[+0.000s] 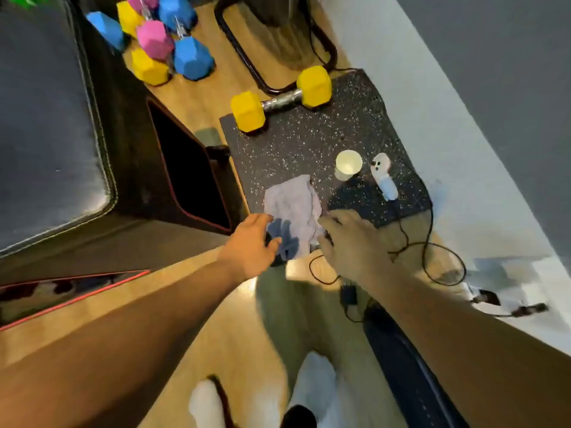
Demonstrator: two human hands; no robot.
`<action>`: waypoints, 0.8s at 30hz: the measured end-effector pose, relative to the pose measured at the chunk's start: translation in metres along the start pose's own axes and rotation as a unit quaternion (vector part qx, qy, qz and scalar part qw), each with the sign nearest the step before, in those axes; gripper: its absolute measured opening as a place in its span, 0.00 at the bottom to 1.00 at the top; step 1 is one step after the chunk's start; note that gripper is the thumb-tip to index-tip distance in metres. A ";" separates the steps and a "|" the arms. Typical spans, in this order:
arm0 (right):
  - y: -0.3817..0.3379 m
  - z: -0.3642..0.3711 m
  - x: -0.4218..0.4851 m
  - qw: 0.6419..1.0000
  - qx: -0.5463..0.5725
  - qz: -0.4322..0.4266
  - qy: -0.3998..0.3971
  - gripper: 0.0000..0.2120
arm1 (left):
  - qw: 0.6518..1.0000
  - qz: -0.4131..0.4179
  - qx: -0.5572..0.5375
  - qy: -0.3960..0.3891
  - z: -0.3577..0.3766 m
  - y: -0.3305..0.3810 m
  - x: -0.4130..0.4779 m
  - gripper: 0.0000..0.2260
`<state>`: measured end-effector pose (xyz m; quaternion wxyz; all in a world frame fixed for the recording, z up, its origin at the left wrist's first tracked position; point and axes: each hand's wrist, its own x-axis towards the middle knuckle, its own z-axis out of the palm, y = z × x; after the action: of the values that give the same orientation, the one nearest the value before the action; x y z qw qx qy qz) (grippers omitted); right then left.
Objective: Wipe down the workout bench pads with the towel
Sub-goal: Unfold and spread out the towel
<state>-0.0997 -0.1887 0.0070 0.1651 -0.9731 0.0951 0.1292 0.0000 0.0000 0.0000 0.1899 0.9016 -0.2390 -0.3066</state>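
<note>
Left hand (253, 242): arm stretched forward and down; fingers straight and slightly apart, thumb spread wide, holding nothing; fingertips at the left edge of the towel (293, 208).
Right hand (352, 242): arm extended from the lower right, back of the hand up; fingers loosely spread and uncurled, their tips at the towel's right edge; contact cannot be told.
Towel: pale blue-grey, crumpled, lying on the near edge of the speckled rubber mat (309, 143), between the two hands.
Bench pad (46, 134): dark, stitched upholstery at far left, well apart from the towel.
Mat contents: a yellow dumbbell (281, 100) at the far edge; a paper cup (348, 168) upright near the towel; a small white-and-blue object (384, 177) lying beside the cup.
Floor (191, 97): wooden; a black cable (432, 257) loops near the right hand.
Background: stacked coloured dumbbells (160, 41).
</note>
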 end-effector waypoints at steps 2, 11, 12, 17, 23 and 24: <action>0.007 0.035 0.019 0.996 0.049 0.053 -0.045 0.17 | 1.000 -0.015 0.002 -0.013 0.032 -0.012 0.020 0.17; 0.016 0.164 0.105 0.817 0.447 0.361 -0.046 0.10 | 0.977 -0.104 -0.117 -0.143 0.125 -0.058 0.098 0.27; 0.013 0.171 0.108 0.765 0.500 0.405 -0.021 0.19 | 0.977 -0.112 -0.134 -0.125 0.126 -0.059 0.102 0.23; -0.009 0.153 0.110 0.676 0.598 0.429 -0.024 0.06 | 0.965 -0.119 -0.219 -0.077 0.121 -0.058 0.107 0.29; -0.028 0.062 0.084 0.808 0.500 0.310 0.030 0.16 | 0.955 -0.087 -0.280 -0.049 0.074 -0.030 0.082 0.15; -0.033 0.041 0.080 0.819 0.493 0.291 0.038 0.17 | 0.964 -0.061 -0.259 -0.026 0.057 -0.018 0.073 0.10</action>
<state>-0.0253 -0.1555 -0.0433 0.5741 -0.6928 0.4308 0.0701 0.0200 -0.0367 -0.0848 0.3916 0.8263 -0.1008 -0.3920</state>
